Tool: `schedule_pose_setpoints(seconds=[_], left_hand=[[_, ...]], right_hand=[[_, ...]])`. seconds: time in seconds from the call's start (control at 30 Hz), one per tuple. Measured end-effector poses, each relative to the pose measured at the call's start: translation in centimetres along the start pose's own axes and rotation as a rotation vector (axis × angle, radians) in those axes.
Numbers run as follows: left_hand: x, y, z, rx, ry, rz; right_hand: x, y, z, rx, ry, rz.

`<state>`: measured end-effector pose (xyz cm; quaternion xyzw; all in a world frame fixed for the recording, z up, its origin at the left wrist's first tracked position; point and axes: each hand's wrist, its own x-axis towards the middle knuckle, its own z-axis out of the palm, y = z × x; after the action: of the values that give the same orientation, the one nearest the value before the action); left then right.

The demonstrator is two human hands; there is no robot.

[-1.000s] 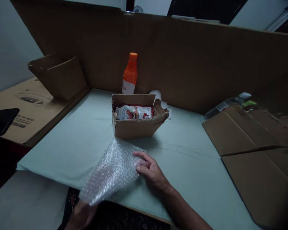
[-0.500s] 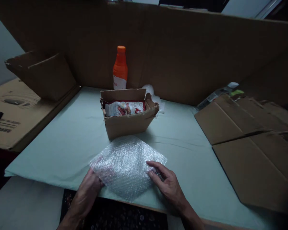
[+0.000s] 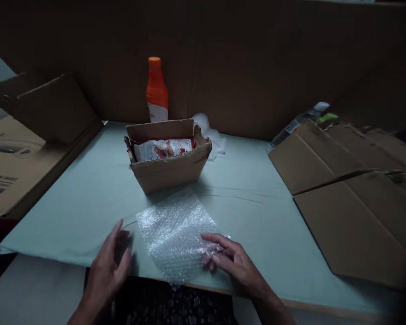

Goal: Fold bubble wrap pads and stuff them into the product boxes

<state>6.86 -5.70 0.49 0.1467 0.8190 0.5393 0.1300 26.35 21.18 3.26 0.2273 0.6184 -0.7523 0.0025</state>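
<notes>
A sheet of clear bubble wrap lies at the table's front edge, with its lower corner hanging over. My right hand grips its right side, thumb on top and some fingertips showing through the plastic from beneath. Left of the sheet, my left hand is apart from it, fingers and thumb spread with nothing between them. Just beyond the wrap stands an open cardboard box, holding a white printed packet with red pictures.
Behind the box stand an orange bottle and crumpled bubble wrap. Cardboard boxes fill the right side, a clear bottle behind them. At left, an open carton rests near a larger printed box. Cardboard walls the back.
My left hand has let go of the bubble wrap and moved left, opening. The sheet's left corner has come free and the sheet has turned. My right hand still holds it. The view has shifted slightly.
</notes>
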Motion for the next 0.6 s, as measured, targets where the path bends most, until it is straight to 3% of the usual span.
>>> schedule_pose_setpoints(seconds=[0.17,0.27,0.47,0.6], left_hand=[[-2.0,-0.6,1.1,0.353,-0.255,0.457],[-1.7,-0.4,3.0,0.451,-0.213,0.601],[-0.9,1.4,5.2,0.203,-0.059,0.619],[-1.3,2.9,4.8,-0.085,-0.054,0.41]], right_hand=[[0.9,-1.1,1.0,0.242,0.074,-0.057],[1.3,-1.8,1.6,0.337,0.085,-0.084],[1.4,-1.9,2.6,0.414,0.04,-0.121],[1.1,-1.4,1.2,0.166,0.13,-0.182]])
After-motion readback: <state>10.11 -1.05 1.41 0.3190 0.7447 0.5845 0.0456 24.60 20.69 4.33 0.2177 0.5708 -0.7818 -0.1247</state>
